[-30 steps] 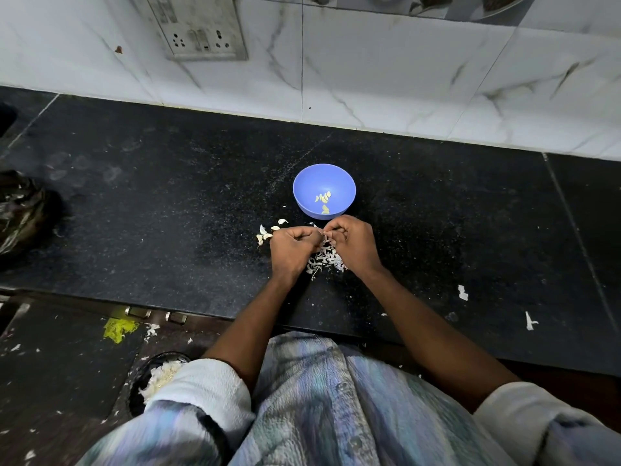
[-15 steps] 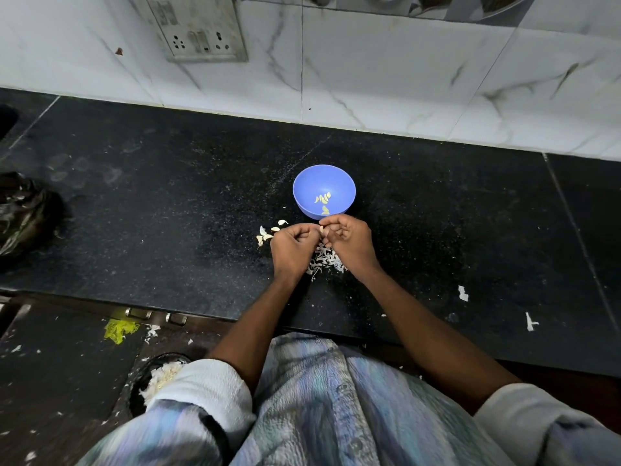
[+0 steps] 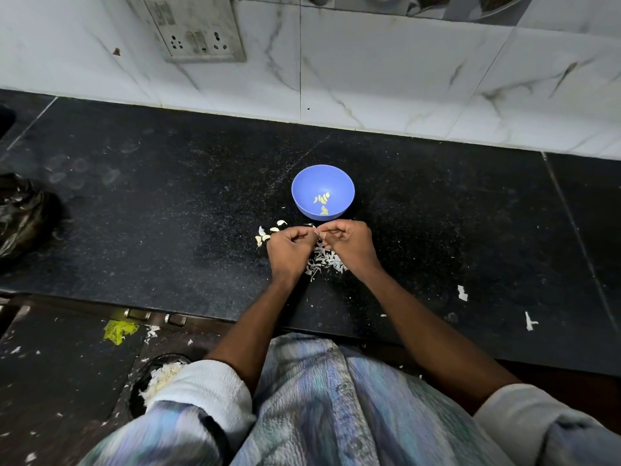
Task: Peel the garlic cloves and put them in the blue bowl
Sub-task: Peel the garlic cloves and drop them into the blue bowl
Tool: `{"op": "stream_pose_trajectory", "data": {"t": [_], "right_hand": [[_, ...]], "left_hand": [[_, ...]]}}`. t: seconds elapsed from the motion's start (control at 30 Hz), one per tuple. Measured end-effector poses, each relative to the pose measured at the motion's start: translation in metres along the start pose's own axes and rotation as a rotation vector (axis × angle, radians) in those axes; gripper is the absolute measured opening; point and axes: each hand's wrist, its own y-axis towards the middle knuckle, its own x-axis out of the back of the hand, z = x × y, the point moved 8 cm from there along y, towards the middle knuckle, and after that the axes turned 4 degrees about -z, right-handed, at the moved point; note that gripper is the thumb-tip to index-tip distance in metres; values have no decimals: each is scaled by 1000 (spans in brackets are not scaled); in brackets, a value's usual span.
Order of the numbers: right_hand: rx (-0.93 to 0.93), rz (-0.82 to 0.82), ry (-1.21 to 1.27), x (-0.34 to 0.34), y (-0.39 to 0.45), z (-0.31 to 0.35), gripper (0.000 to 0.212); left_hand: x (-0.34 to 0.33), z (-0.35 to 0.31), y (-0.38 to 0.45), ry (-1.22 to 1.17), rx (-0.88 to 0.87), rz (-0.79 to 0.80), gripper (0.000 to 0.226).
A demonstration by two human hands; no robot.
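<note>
Grip: left hand (image 3: 289, 247) and right hand (image 3: 350, 243) meet fingertip to fingertip, fingers of both curled, pinching a small item between them; item too small to identify.

Head view, positions from the grip:
- Blue bowl (image 3: 304, 190): just beyond the hands, upright on the black counter (image 3: 168, 213); a few peeled cloves (image 3: 322, 199) inside.
- Unpeeled garlic cloves (image 3: 265, 232): small cluster just left of the left hand.
- Peel scraps (image 3: 324, 260): pile beneath and between the wrists.
- Black plastic bag (image 3: 23, 216): far left, well apart.
- Wall socket (image 3: 195, 28): on the marbled tile behind, up and left.
</note>
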Motion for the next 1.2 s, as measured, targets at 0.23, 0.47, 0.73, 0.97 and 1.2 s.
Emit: {"op": "stream_pose_trajectory", "data": {"t": [0.23, 0.47, 0.73, 0.97, 1.2], "right_hand": [[-127, 18, 193, 0, 1, -5, 10], [-199, -39, 227, -3, 0, -7, 7], [-367, -105, 426, -5, -5, -15, 8], [-421, -122, 571, 1, -3, -22, 19], [-416, -109, 513, 5, -4, -21, 19]], "left_hand": [[-3, 8, -2, -91, 15, 0, 17], [-13, 19, -14, -344, 233, -116, 8], [-15, 17, -14, -302, 198, -122, 17], [-1, 4, -6, -119, 111, -89, 4], [2, -7, 0, 170, -98, -27, 5]]}}
